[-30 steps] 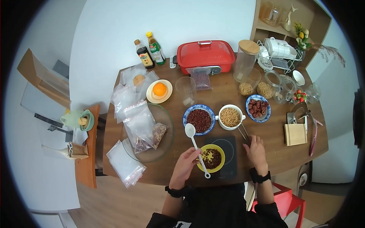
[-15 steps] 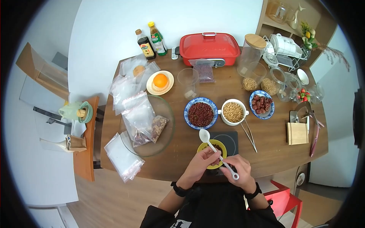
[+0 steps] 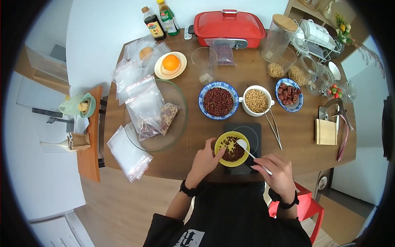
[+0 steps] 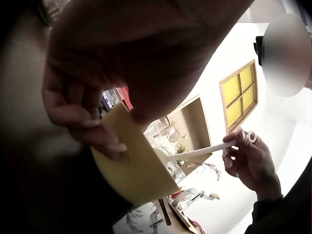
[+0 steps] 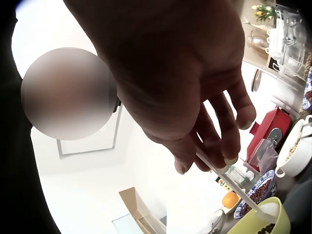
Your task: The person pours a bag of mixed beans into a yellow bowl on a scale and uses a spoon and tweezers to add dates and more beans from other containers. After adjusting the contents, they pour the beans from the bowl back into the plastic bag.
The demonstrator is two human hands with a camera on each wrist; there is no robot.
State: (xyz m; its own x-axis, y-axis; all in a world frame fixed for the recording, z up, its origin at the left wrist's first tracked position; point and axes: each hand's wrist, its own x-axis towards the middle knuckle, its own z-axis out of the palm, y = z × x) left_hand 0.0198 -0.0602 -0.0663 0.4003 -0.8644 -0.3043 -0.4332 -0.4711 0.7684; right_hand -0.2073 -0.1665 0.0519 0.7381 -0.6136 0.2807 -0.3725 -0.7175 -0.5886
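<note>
Step in hand, as judged: spooning dark red beans w/ long-handled white plastic spoon (image 3: 249, 152) in small round yellow bowl (image 3: 231, 149); bowl sits on flat black square scale (image 3: 254, 136) at near table edge, directly in front of torso.

Grip state: right hand (image 3: 277, 173) pinching spoon handle end between thumb and fingertips, spoon head resting on bowl's right rim; left hand (image 3: 206, 159) w/ thumb and fingers curled on bowl's left rim, steadying it.

Technique (judgement): keep left-hand hold firm on rim so bowl does not slide on smooth scale top; keep spoon angle shallow, head inside rim, to avoid flicking beans; work slowly, since grip far out on handle gives weak control.

Surroundings: blue-patterned bowl of red beans (image 3: 218, 101) just beyond scale; white handled pot of yellow soybeans (image 3: 256, 101) to its right; blue-patterned bowl of red dates (image 3: 289, 94) further right; thin metal tongs (image 3: 273, 129) lying beside scale on right, near spoon-hand path; possible snag; large clear glass dish w/ zip bags (image 3: 158, 116) to left, apart from bowl; red lidded electric pan (image 3: 228, 23) at far edge, well clear; brown wooden table (image 3: 296, 140) bearing all.
</note>
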